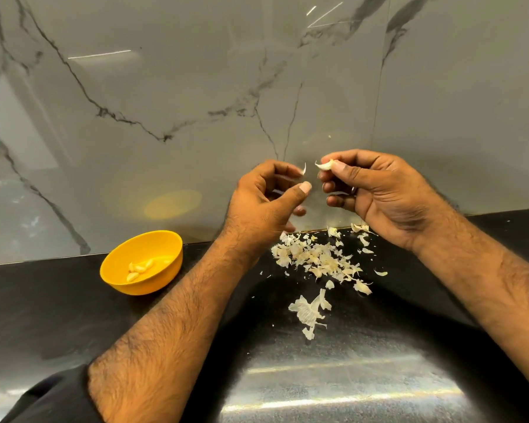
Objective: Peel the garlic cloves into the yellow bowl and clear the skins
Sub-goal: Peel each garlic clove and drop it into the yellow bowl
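The right hand (376, 190) pinches a garlic clove (325, 165) while the left hand (266, 196) pinches a bit of skin (304, 169) just pulled off, so next it likely drops into the yellow bowl (142, 261).

No readable text, label, brand, number or sign appeared anywhere in the view, neither on the things near the hands nor on the surfaces behind and beneath them.
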`<state>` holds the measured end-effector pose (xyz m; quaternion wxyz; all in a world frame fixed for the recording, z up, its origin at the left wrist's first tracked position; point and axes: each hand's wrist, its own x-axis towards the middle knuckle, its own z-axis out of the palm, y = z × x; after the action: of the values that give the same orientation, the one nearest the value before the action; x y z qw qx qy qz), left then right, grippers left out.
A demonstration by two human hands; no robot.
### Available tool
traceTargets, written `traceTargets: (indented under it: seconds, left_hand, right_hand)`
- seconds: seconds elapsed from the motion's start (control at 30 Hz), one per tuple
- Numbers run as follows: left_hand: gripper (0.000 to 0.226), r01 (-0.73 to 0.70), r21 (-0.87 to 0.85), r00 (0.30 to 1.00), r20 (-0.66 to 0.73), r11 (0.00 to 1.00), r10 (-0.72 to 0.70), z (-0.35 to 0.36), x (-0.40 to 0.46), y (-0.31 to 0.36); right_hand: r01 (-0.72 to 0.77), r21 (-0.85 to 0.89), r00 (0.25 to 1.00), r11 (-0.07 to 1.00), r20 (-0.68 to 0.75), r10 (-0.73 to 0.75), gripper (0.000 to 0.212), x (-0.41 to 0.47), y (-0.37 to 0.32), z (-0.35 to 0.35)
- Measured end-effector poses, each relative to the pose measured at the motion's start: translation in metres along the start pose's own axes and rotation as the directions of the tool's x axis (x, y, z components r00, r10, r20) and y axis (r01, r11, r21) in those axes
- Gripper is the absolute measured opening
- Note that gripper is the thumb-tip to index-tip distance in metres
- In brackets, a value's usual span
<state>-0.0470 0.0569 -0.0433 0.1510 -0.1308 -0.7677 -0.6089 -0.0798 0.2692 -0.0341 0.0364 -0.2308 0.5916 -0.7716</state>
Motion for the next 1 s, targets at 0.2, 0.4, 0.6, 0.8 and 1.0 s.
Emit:
traceTargets:
  seconds: [0.2,0.4,0.6,0.8,1.0]
  left_hand:
    - [0.023,-0.060,-0.150,0.995,0.069,0.987,0.071,-0.002,-0.002,0.001]
    - [0.016,0.017,-0.201,0.998,0.063,0.980,-0.004,-0.004,0.000,0.001]
    - [0.012,0.083,-0.310,0.996,0.056,0.947,-0.069,-0.001,0.000,0.004]
    - [0.011,0.082,-0.256,0.996,0.050,0.963,-0.072,-0.001,-0.001,0.003]
    - [0.011,0.116,-0.207,0.993,0.063,0.971,-0.105,-0.004,0.001,0.004]
  right_hand:
    - [0.015,-0.136,1.000,0.991,0.022,-0.012,0.027,-0.002,0.002,0.003]
    - [0.068,-0.316,0.998,0.946,0.037,-0.060,0.021,-0.003,0.002,0.005]
    - [0.163,-0.587,0.987,0.793,0.102,-0.127,0.012,-0.005,-0.001,0.008]
    - [0.234,-0.710,0.971,0.664,0.145,-0.188,0.010,-0.007,-0.004,0.006]
    - [0.261,-0.742,0.965,0.618,0.194,-0.176,0.013,-0.007,-0.009,0.006]
